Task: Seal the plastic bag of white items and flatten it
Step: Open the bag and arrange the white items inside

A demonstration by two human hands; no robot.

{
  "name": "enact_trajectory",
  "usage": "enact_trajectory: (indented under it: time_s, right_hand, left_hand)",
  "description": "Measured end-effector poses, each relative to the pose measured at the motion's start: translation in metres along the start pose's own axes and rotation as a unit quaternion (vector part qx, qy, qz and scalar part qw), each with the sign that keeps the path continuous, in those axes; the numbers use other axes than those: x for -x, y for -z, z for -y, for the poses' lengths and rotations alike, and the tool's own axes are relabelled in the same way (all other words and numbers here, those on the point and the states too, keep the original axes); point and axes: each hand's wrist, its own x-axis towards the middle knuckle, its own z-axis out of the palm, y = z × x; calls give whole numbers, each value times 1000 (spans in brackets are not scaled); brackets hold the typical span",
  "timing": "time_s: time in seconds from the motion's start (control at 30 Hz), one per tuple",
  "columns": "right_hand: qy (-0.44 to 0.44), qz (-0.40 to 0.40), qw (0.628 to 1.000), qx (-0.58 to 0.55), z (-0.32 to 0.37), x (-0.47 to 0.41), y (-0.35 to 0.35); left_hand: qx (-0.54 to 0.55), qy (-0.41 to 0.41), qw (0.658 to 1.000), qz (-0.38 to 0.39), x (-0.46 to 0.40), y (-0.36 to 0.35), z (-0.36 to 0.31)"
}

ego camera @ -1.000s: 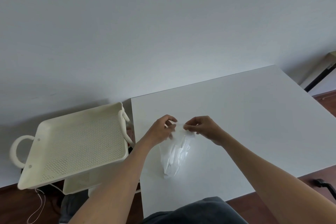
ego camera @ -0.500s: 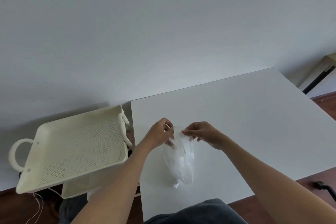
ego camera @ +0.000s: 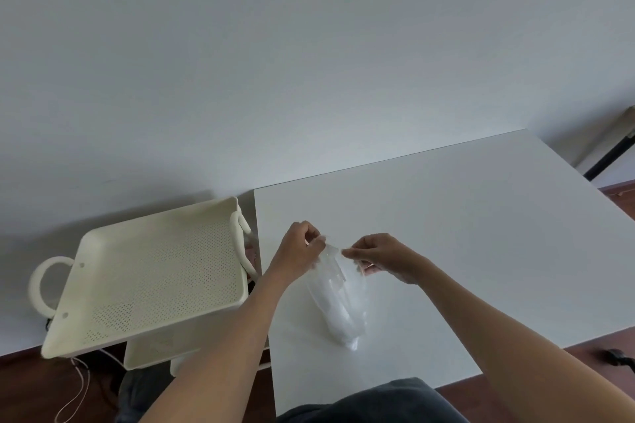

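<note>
A clear plastic bag (ego camera: 338, 299) with white items inside hangs upright over the white table (ego camera: 464, 233), its bottom tip touching the surface. My left hand (ego camera: 298, 252) pinches the left end of the bag's top edge. My right hand (ego camera: 381, 256) pinches the right end of that edge, a short way from the left hand. The white items sit low in the bag and blur into the table. Whether the bag's mouth is sealed cannot be told.
A cream perforated tray (ego camera: 151, 278) with loop handles tops a cart just left of the table. The wall rises behind. A dark pole (ego camera: 608, 158) leans at the far right, and a black cable end (ego camera: 618, 357) lies on the wooden floor.
The bag has been lifted and turned from slanting left to hanging nearly upright and fuller. Both hands stay pinched on its top edge, the right hand slightly farther from the left.
</note>
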Motion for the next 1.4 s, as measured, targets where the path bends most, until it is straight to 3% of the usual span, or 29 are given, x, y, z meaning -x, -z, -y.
enact_trajectory:
  time_s: [0.37,0.47,0.63,0.93,1.2,1.4]
  right_hand:
    - [105,-102,983,112,12,-4,-1]
    - [110,-90,982,124,15,-6,-4]
    - [17,-4,993,117,8,-3,3]
    - [71,-116,985,105,9,-5,4]
    - [23,-31,996,76,4,-1,15]
    - [45,-63,995,65,2,2,16]
  left_hand:
    - [16,10,993,118,4,6,-4]
    - [-10,8,997,75,4,4,-5]
    - [-39,8,999,-20,2,-1,-1]
    - [22,-25,996,82,1,5,-4]
    - [-56,-20,998,23,-5,3,-6]
    - [-32,-38,998,44,0,-2,-7]
